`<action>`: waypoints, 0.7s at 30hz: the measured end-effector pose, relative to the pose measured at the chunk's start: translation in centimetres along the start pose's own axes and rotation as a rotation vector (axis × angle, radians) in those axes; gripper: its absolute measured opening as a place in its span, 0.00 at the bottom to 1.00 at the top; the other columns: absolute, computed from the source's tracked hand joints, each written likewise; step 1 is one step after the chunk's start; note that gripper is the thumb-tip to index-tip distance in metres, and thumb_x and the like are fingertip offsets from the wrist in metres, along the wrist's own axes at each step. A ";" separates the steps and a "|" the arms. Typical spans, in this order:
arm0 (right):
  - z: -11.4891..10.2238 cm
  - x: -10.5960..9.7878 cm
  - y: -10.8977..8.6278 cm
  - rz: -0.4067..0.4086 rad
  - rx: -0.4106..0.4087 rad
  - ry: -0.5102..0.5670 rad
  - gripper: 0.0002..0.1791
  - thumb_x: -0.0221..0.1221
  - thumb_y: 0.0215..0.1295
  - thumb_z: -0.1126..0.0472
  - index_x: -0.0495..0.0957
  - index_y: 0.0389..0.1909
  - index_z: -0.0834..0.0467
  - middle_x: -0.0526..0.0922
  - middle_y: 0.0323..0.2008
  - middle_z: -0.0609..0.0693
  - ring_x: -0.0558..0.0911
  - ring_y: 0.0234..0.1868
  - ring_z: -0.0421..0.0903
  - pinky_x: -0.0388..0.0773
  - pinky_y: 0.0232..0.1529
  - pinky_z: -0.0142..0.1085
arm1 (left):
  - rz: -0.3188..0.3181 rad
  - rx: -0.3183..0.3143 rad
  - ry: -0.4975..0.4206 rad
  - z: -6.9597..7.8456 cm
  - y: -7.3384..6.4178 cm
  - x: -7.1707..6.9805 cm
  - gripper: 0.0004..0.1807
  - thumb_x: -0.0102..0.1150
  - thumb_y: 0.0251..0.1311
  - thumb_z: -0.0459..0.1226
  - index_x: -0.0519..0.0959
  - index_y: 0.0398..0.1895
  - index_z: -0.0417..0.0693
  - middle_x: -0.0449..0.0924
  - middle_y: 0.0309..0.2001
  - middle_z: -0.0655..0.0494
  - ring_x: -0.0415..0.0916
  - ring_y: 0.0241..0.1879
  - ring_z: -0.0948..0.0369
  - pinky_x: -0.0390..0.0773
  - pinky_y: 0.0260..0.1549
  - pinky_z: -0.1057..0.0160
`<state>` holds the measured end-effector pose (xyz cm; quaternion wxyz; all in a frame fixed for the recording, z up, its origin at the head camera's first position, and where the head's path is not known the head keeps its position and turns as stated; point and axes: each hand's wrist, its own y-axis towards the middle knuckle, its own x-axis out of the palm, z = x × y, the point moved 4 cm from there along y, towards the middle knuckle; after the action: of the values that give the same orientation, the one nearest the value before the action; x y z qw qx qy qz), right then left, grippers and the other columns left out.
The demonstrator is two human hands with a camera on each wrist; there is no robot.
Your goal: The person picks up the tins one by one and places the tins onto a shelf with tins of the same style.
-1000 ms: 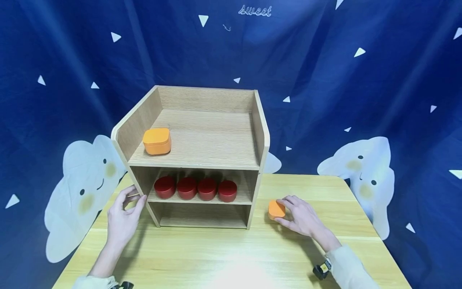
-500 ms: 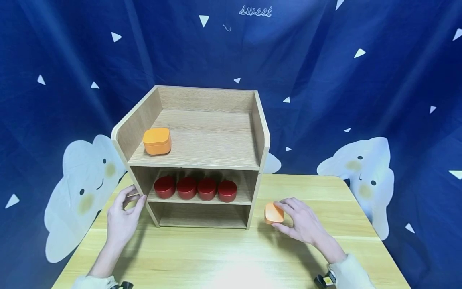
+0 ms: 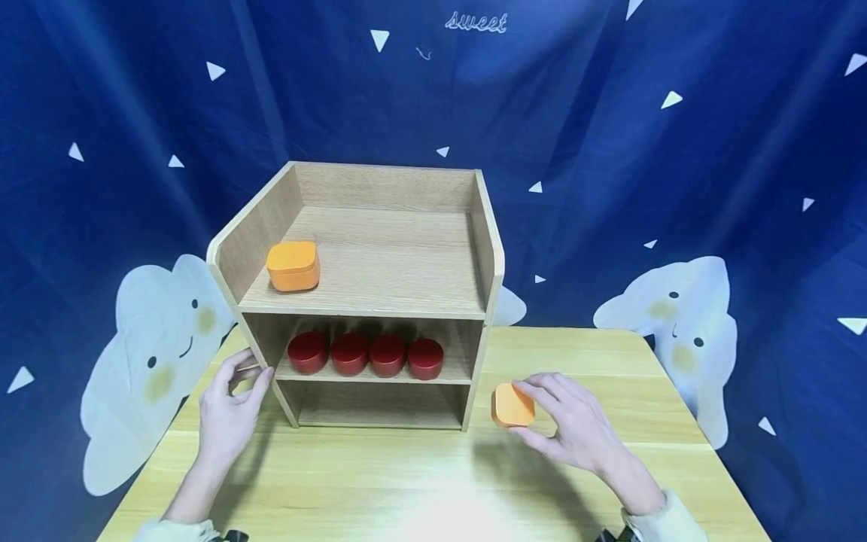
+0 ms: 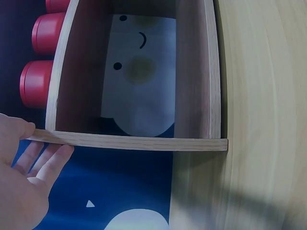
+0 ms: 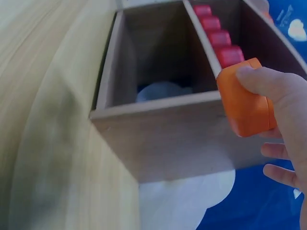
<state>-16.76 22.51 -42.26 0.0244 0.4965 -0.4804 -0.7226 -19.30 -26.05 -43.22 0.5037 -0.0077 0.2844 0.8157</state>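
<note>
My right hand (image 3: pixel 576 421) pinches an orange rounded-square tin (image 3: pixel 512 405) between thumb and fingers, held above the table right of the wooden shelf (image 3: pixel 393 293). In the right wrist view the thumb lies on one face of that tin (image 5: pixel 244 103). My left hand (image 3: pixel 230 410) holds the shelf's left side panel, thumb at the front edge and fingers on the outer side, as the left wrist view (image 4: pixel 127 141) of the panel shows. A second orange lidded tin (image 3: pixel 293 266) stands on the top level at the left. Several round red tins (image 3: pixel 349 354) stand in a row on the middle level.
The shelf stands on a light wooden table (image 3: pixel 379 482) and has raised side walls at the top. Its lowest compartment (image 3: pixel 379 406) lies under the red tins. Behind everything hangs a blue curtain (image 3: pixel 609 150) with clouds and triangles.
My right hand has lifted the orange tin off the table and brought it slightly nearer to me and left. The left hand stays on the shelf's side.
</note>
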 end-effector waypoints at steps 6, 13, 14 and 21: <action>-2.2 -1.1 2.3 0.070 -0.091 0.034 0.31 0.57 0.74 0.34 0.86 0.56 0.57 0.87 0.46 0.46 0.85 0.46 0.47 0.85 0.43 0.40 | -0.002 -0.009 0.004 0.0 0.0 0.0 0.19 0.66 0.66 0.26 0.80 0.60 0.37 0.78 0.45 0.89 0.78 0.42 0.88 0.82 0.37 0.86; -4.1 -1.8 4.5 0.127 -0.174 0.076 0.30 0.61 0.73 0.37 0.86 0.55 0.60 0.88 0.45 0.50 0.86 0.44 0.49 0.87 0.44 0.42 | 0.001 0.007 0.005 -0.2 0.0 0.0 0.19 0.66 0.66 0.25 0.80 0.60 0.37 0.77 0.45 0.90 0.78 0.42 0.88 0.82 0.37 0.86; -4.4 -1.8 4.8 0.133 -0.188 0.077 0.29 0.61 0.72 0.37 0.86 0.55 0.60 0.88 0.45 0.50 0.86 0.44 0.49 0.87 0.44 0.42 | 0.000 0.008 0.002 -0.2 0.1 0.0 0.20 0.66 0.66 0.25 0.80 0.60 0.36 0.77 0.45 0.90 0.78 0.42 0.88 0.82 0.36 0.86; -6.1 -2.0 7.4 0.175 -0.271 0.067 0.30 0.63 0.70 0.38 0.86 0.54 0.60 0.88 0.43 0.51 0.86 0.43 0.49 0.88 0.43 0.42 | -0.008 0.005 -0.015 -0.4 0.1 -0.1 0.20 0.66 0.66 0.26 0.79 0.61 0.36 0.78 0.45 0.89 0.78 0.42 0.88 0.82 0.37 0.87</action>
<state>-14.52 15.46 -35.86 0.1701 0.4686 -0.4189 -0.7590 -19.40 -26.35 -43.47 0.5090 -0.0012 0.2826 0.8130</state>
